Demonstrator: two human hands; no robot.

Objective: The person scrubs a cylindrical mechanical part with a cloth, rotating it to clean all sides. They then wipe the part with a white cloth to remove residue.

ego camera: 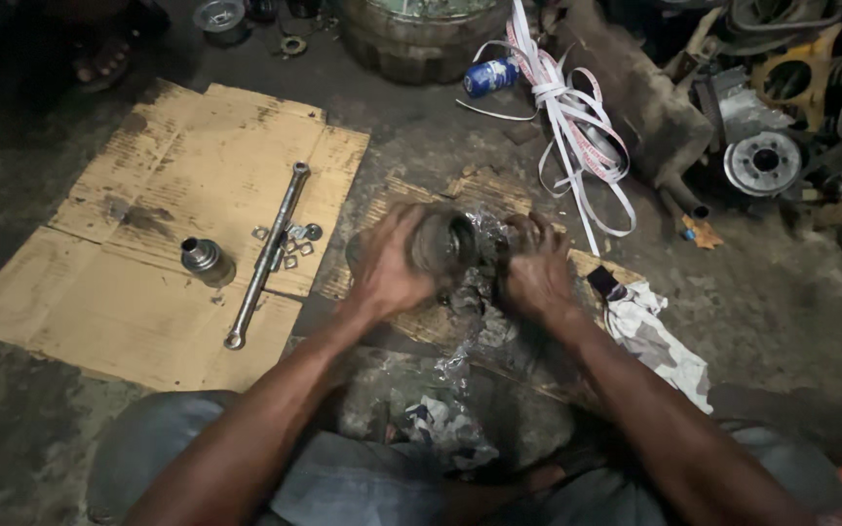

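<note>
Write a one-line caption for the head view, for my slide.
Both hands, left hand and right hand, grasp a greasy metal part beside a long wrench on cardboard.

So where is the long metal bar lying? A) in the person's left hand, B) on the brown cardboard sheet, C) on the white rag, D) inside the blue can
B: the long grey metal bar lies flat on the brown cardboard sheet, beside a few small nuts and a short metal cylinder, well apart from both hands.
</note>
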